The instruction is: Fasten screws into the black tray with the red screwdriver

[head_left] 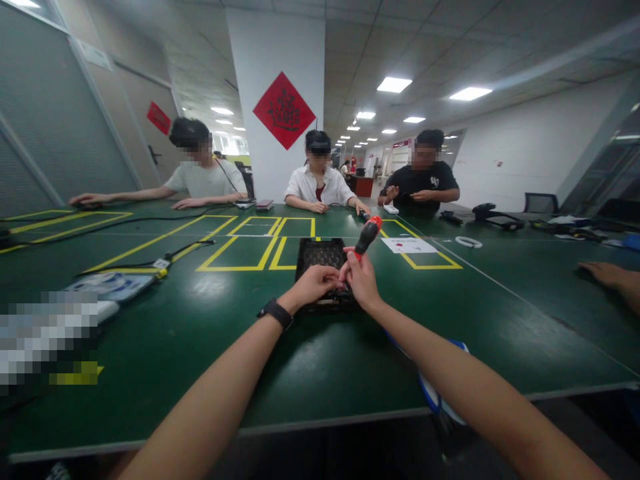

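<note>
A black laptop underside (320,257) lies on the green table (210,347) in front of me. My right hand (361,279) is closed round a screwdriver with a red and black handle (369,235), which tilts up and away over the near right corner of the laptop. My left hand (313,283) rests beside it on the laptop's near edge, fingers curled toward the screwdriver tip; what they pinch, if anything, is hidden. A black watch (275,312) sits on my left wrist.
Three people sit at the far side of the table. Another person's hand (607,273) rests at the right edge. Yellow tape rectangles (240,257) mark the table. A white sheet (409,245), a white ring (469,242), cables and devices lie around.
</note>
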Demonstrator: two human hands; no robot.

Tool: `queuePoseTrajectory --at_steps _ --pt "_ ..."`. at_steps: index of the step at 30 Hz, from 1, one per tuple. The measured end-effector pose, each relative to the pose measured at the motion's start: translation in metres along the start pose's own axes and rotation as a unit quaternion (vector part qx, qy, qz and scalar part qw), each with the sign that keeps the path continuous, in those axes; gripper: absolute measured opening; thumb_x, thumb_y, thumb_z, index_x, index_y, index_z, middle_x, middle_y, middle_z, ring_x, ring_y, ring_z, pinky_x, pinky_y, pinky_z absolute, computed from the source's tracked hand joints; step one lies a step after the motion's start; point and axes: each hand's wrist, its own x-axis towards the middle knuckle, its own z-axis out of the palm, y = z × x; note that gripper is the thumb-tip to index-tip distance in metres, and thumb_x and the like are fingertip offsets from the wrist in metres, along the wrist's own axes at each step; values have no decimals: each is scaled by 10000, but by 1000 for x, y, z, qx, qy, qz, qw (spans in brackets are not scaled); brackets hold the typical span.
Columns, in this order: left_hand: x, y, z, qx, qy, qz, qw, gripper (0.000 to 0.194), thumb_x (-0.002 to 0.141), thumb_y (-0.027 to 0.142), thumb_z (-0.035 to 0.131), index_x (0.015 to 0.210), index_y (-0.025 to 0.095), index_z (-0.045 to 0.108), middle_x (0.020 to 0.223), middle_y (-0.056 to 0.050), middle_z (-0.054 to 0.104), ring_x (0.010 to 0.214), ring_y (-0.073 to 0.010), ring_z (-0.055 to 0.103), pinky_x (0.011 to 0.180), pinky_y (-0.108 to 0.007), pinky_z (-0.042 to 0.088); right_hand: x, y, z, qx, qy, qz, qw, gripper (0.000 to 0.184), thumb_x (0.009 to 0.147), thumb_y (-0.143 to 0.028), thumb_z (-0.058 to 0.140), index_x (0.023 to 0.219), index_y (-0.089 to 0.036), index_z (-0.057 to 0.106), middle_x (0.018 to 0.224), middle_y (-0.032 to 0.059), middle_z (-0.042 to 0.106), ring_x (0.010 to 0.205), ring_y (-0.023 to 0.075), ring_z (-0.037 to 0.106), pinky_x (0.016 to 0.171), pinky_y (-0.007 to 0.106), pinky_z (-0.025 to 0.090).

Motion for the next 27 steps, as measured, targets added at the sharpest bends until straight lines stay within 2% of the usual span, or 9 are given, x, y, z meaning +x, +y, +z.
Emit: queuePoseTrajectory --at_steps 4,8,14,18,22,27 --pt "0 1 0 40 38 1 998 262 612 352 655 694 117 573 616 2 568 569 -92 506 562 -201 409 -1 1 1 -11 8 -16 1000 327 802 -448 401 983 -181 455 448 -71 476 356 53 396 398 154 343" --pt "-1 1 -2 78 20 9 997 228 678 343 590 683 115 574 584 15 546 537 -83 471 523 -191 367 -1 -1 1 -5 -11 -13 1000 335 809 -450 379 1003 -185 449 459 -71 480 348 51 384 381 150 331" --pt "-2 4 -2 88 -11 28 996 207 752 302 498 725 118 591 674 -5 592 628 -107 515 618 -209 390 -2 0 0 -5 -32 -7 999 336 820 -446 355 1023 -192 443 464 -74 471 343 55 381 355 149 316" --pt "-1 4 0 82 28 19 996 265 677 379 586 723 120 559 659 1 559 615 -103 500 597 -209 393 -2 1 1 -15 -4 -34 999 325 823 -434 368 1006 -181 457 476 -66 471 386 56 404 418 160 351" --pt "0 1 1 115 55 -2 992 306 639 419 611 655 121 547 597 17 526 560 -91 459 544 -204 363 -1 2 1 -6 -4 -32 999 349 824 -447 364 1019 -170 444 471 -64 470 380 58 394 416 166 344" --pt "0 -1 -1 56 15 15 998 223 709 328 555 719 109 592 657 -14 599 609 -107 523 599 -213 395 2 3 0 5 -14 -5 1000 353 820 -460 355 1016 -177 433 477 -64 493 327 44 340 346 154 272"
